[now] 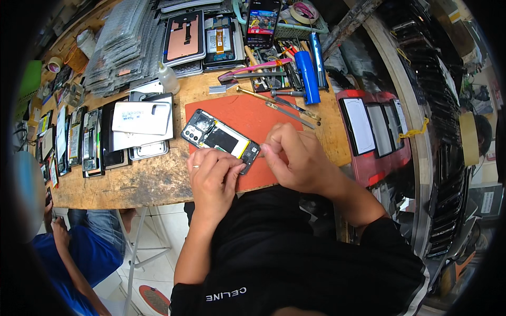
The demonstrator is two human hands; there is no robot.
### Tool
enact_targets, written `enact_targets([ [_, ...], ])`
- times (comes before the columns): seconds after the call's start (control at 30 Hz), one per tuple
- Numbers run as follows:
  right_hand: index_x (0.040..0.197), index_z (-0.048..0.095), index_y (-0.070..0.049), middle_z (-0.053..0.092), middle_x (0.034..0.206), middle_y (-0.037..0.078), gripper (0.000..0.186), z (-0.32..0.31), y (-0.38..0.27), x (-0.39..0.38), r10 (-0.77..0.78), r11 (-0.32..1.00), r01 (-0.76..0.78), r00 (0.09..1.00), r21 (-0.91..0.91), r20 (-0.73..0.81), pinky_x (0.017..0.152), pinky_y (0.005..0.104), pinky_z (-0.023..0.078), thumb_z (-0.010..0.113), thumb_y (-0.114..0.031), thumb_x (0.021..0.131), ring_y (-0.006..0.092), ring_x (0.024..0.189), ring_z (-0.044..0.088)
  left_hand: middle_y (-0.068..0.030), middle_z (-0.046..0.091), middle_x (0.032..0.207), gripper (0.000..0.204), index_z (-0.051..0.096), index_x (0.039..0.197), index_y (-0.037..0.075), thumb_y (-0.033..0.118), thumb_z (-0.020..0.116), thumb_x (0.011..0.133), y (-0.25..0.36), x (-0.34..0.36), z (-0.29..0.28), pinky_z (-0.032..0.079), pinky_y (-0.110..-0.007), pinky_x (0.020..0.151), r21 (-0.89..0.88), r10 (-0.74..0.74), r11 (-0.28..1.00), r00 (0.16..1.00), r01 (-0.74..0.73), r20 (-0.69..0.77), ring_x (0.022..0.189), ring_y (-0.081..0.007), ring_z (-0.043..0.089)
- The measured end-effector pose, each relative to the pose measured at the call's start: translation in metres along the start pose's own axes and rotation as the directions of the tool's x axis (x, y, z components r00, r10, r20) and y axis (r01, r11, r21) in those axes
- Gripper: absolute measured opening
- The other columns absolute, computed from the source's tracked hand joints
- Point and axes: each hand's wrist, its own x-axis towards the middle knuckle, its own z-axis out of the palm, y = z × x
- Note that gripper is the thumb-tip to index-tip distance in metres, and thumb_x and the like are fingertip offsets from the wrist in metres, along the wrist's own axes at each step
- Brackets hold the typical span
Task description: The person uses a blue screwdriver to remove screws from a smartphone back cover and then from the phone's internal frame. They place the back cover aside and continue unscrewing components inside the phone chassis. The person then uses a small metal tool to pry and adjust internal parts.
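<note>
A smartphone with its back off lies tilted on an orange-red mat, its inner parts bare and its camera block at the upper left. My left hand, a ring on one finger, grips the phone along its near edge. At the phone's right end, my right hand is closed in a pinch with the fingertips close to the frame. Whatever those fingertips hold, if anything, is too small to make out.
Beyond the mat lie tweezers, a blue cylindrical tool and an upright lit phone. Phone parts and bubble-wrapped stacks fill the left. A red tray is at right. Another person sits at lower left.
</note>
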Motion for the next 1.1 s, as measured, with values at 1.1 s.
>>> enact_targets([
  [1.1,0.102,0.038,-0.009,0.063,0.101,0.007,0.026,0.021,0.060,-0.035,0.554,0.617,-0.354,0.830,0.703,-0.069,0.066,0.0248,0.062,0.061,0.002,0.109,0.0091,0.091,0.069,-0.0090,0.065,0.090,0.007,0.067,0.091,0.007,0.012,0.072,0.092,0.036,0.046,-0.018,0.053,-0.043,0.082,0.391,0.134,0.806,0.780,-0.445,0.611,0.092,-0.0292,0.067],
])
